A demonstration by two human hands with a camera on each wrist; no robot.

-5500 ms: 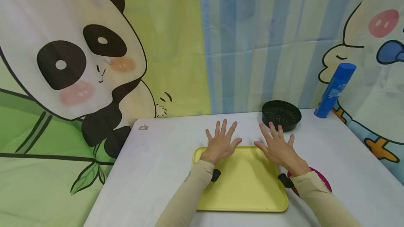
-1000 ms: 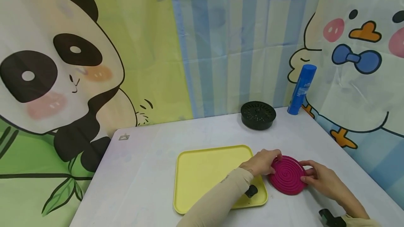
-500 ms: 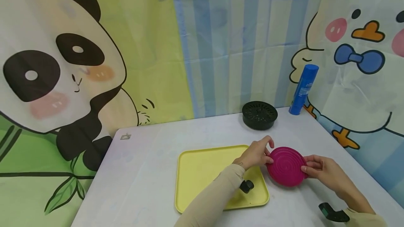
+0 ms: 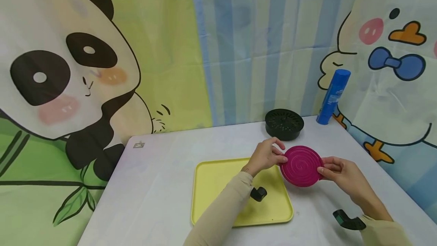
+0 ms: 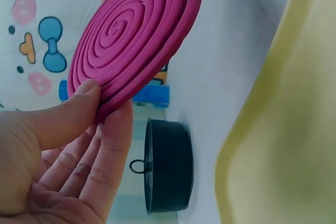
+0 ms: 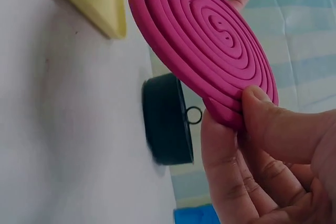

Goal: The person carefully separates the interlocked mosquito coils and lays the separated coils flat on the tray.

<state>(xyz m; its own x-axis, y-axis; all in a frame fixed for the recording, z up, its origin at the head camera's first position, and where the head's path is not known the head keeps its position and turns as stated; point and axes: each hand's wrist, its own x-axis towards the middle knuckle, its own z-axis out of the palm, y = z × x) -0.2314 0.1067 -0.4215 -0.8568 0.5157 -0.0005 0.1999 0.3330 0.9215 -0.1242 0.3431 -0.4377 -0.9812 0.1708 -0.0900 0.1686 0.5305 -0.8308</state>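
Note:
A magenta mosquito coil (image 4: 302, 166), a flat spiral disc, is raised above the white table with its face tilted toward me. At its left rim, my left hand (image 4: 264, 156) pinches it between thumb and fingers. My right hand (image 4: 343, 174) grips the opposite rim the same way. The left wrist view shows the left thumb lying over the outer rings of the coil (image 5: 126, 35), fingers behind. In the right wrist view the right thumb presses near the coil's (image 6: 210, 40) outer end, with the fingers underneath.
A yellow tray (image 4: 211, 177) lies under my left forearm. Behind the coil stands a round black tin (image 4: 284, 124) with a slotted top and a small wire loop. A blue spray can (image 4: 334, 96) stands at the back right corner, near the printed curtain.
Both hands, earlier spread open over the tray, took the coil beside it. Over the last second they have lifted it off the table and moved it toward the black tin.

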